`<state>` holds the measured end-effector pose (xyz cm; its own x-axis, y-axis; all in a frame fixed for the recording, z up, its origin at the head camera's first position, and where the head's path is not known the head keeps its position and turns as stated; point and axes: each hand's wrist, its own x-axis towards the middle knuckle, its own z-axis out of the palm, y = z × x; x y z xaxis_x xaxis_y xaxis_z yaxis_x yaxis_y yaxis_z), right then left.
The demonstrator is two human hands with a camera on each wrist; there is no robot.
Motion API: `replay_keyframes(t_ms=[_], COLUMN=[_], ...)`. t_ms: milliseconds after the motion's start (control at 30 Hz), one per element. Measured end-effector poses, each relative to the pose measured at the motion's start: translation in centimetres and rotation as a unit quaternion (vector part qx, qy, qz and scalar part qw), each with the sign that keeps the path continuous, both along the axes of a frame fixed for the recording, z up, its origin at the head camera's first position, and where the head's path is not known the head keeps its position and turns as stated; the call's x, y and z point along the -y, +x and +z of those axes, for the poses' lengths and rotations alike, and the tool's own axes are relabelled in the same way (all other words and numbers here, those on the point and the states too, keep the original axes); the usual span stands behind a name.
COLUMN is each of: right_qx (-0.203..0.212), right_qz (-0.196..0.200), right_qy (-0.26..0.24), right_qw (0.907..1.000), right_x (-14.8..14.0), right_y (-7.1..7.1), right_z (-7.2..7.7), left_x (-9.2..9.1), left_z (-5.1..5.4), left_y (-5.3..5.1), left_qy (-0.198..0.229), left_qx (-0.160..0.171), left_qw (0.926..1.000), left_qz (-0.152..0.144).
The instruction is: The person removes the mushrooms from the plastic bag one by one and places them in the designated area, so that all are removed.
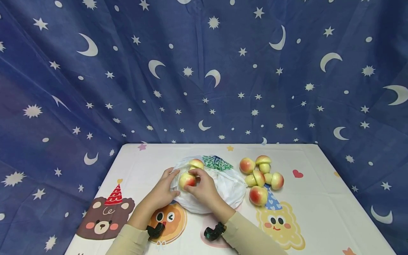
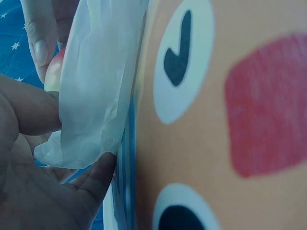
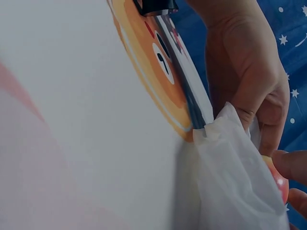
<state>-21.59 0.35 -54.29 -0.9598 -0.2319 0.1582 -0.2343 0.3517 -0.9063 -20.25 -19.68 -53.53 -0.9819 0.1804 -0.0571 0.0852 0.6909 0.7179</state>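
A white plastic bag (image 1: 231,189) with a green leafy print lies on the table. My left hand (image 1: 162,190) holds the bag's left edge, its thumb over the film in the left wrist view. With thumb and fingers my right hand (image 1: 206,189) grips a red-and-yellow toy mushroom (image 1: 186,180) at the bag's opening. In the right wrist view that mushroom (image 3: 279,179) shows partly behind the white film. Just beyond it, a second toy mushroom (image 1: 196,164) lies on the bag, its lower part hidden.
To the right of the bag several more toy mushrooms (image 1: 259,195) lie in a loose cluster, some on their sides. Everything rests on a white tablecloth (image 1: 322,212) with cartoon prints. A blue curtain (image 1: 204,71) with moons and stars stands behind the table.
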Motion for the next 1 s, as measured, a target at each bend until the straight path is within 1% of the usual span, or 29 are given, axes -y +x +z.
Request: replay_keyframes(t_ms=[133,333,533,800,1000], right_qx=[0.000,0.005,0.007,0.015,0.013], right_qz=[-0.007,-0.014,-0.017,-0.003,0.002], right_qy=[0.009,0.009,0.011,0.007,0.010], right_qw=[0.9999,0.9998,0.9998,0.9999,0.9999], right_x=[0.13,0.21,0.15,-0.09,-0.37], right_y=[-0.13,-0.35,-0.28,-0.07,0.05], right_z=[-0.29,-0.68,-0.65,-0.47,-0.58], left_x=[-0.01,-0.04,-0.07,-0.04,-0.04], left_z=[-0.01,-0.03,-0.06,0.02,0.00], left_y=[-0.06,-0.06,-0.03,0.00,-0.03], left_qy=[0.001,0.002,0.000,-0.001,-0.004], left_qx=[0.000,-0.004,-0.001,0.000,0.001], left_qw=[1.0000,1.0000,1.0000,1.0000,1.0000], left_qz=[-0.002,-0.002,-0.001,-0.001,0.000])
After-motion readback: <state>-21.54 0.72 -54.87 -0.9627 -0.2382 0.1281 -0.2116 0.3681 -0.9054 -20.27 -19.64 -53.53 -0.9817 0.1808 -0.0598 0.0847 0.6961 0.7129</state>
